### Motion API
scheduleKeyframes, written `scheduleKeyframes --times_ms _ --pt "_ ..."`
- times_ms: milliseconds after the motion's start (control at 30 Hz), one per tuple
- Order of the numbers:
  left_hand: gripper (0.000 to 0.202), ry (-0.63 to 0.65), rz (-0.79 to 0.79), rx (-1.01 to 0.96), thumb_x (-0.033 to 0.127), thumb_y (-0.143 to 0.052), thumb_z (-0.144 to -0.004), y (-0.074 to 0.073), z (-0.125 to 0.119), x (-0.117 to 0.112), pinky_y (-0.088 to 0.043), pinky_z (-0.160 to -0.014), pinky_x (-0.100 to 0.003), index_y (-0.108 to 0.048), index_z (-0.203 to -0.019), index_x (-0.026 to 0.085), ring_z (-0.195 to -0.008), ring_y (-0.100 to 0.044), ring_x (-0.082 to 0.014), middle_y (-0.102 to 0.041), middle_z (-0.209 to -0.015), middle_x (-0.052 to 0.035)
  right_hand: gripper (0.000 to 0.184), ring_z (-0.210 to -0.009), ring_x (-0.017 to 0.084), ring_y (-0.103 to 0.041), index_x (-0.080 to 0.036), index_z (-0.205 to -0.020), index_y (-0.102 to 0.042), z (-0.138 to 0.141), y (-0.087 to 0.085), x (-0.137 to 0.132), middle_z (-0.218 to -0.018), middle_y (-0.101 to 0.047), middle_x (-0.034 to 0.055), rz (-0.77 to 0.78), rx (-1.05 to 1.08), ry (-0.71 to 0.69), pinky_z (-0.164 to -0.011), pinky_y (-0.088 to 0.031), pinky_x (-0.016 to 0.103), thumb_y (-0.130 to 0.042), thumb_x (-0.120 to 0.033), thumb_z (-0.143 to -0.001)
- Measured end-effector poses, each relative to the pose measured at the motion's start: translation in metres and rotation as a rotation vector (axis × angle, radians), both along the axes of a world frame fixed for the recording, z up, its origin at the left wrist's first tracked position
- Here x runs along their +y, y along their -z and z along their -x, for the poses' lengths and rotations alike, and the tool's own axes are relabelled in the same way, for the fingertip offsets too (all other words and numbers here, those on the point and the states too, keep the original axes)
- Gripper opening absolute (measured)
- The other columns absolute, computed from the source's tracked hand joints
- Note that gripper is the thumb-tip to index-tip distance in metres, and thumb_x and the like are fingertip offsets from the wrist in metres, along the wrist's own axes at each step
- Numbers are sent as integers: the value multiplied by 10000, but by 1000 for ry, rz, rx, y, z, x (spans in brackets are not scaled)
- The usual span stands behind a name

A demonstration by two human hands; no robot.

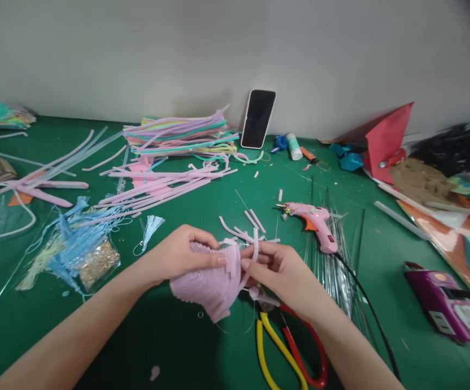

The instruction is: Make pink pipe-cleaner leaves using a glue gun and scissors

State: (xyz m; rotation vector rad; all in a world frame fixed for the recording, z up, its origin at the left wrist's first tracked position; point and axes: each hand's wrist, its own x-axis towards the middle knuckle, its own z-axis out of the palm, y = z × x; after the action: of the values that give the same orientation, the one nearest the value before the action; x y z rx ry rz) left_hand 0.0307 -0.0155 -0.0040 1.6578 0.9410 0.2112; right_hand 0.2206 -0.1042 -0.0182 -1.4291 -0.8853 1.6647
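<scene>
Lilac piece (207, 283) is gripped by the left hand (183, 252), a strip (255, 242) is pinched by the right hand (280, 266), and a glue gun (317, 221) is laid far right.

One left hand (181, 251), one right hand (281, 268) (two altogether), one phone (258, 119), one glue gun (314, 219).

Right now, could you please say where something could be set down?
Bare green tabletop shows between clear plastic strips and purple box, and left of the yellow-and-red-handled tool; it's crowded around the blue thread tassels and right hand.
</scene>
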Motion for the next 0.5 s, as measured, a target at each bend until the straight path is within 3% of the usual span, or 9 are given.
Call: scheduleKeyframes --times_ms 233,400,500 --pt "278 -19 64 3 458 -709 -702 3 1 1 -407 -647 -240 -717 -717 181 -721 -575 -180 -682 -734 -7 134 -542 121 -618 -177 -781 -658 -1 1 3 -637 -663 -4 -49 -89 -5 -507 -490 225 -708 -278 -709" --pt "299 9 66 -13 460 -694 -712 4 0 -1 -428 -701 -258 -729 -809 179 -816 -603 -216 -708 -831 -31 65 -486 95 -564 -176 -759 -669 1 -1 4 -588 -634 -21 -65 -171 -21 -437 -426 186 -691 -212 -708" --pt "298 9 89 -21 456 -680 -722 3 0 -2 -435 -706 -268 -726 -818 178 -819 -603 -221 -703 -833 -31 113 -491 97 -571 -175 -799 -700 0 -1 4 -591 -638 -18 -46 -100 -23 -447 -435 190 -711 -224 -698"
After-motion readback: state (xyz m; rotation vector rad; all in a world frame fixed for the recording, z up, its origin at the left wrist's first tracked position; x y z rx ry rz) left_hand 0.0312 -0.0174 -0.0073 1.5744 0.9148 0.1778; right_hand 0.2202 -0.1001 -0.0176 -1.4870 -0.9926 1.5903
